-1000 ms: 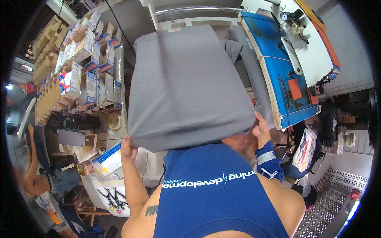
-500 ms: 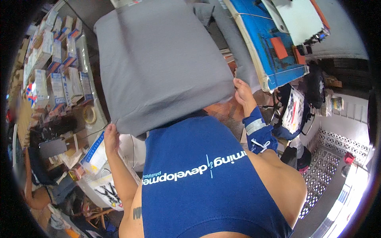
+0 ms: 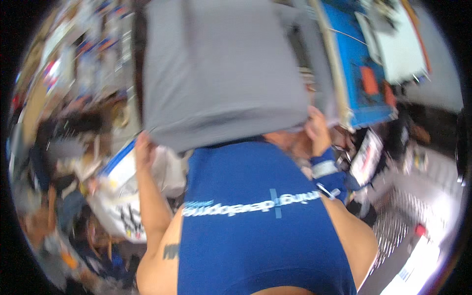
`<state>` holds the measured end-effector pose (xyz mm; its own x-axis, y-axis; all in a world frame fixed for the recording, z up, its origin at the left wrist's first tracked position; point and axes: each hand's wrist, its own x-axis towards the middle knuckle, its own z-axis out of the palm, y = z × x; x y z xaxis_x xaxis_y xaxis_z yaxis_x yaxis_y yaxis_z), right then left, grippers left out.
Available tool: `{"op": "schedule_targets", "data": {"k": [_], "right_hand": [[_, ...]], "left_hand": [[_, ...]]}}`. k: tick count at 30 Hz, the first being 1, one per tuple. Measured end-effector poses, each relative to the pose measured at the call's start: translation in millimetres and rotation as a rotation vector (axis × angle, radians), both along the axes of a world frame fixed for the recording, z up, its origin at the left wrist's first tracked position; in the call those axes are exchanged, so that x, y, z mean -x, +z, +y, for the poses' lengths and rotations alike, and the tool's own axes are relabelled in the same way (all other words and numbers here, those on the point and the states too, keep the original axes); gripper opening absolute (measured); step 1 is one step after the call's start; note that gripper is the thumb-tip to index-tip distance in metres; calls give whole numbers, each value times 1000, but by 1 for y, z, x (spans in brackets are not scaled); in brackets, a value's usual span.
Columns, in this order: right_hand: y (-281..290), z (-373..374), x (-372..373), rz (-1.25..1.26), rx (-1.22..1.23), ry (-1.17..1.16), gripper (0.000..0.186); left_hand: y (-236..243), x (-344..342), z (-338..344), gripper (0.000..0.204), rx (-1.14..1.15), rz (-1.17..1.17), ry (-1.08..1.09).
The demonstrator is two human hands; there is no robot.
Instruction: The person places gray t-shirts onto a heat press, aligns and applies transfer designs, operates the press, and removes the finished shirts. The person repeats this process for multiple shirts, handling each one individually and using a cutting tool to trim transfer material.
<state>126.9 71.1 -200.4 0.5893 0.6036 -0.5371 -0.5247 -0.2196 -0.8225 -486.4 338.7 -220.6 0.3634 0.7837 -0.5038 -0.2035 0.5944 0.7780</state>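
Both bare arms reach forward from the shoulders, one on each side of the torso, the hands held well apart. The left forearm (image 3: pixel 155 201) runs nearly straight ahead from a bent elbow to the left hand (image 3: pixel 144 151), its fingers drawn together at the tips. The right arm angles slightly inward, and the right hand (image 3: pixel 317 129) sits a little farther forward, fingers curled inward; motion blur softens both hands.
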Motion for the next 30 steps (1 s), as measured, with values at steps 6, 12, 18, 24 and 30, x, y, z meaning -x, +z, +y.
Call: {"op": "schedule_targets", "data": {"k": [6,12,18,24,30], "right_hand": [[-14,15,22,-123,139,43,29],[-48,56,49,248,207,336,47],[-17,146,-16,459,26,352,94],[38,277,-46,379,-55,381,108],[14,342,-77,365,-145,271,91]], "left_hand": [[-17,-31,-5,36,91,165,13],[-40,-86,10,59,309,273,-318],[4,-133,127,96,504,-449,-99],[-10,-182,290,88,-377,-5,224],[-34,-164,365,71,-422,21,657]]}}
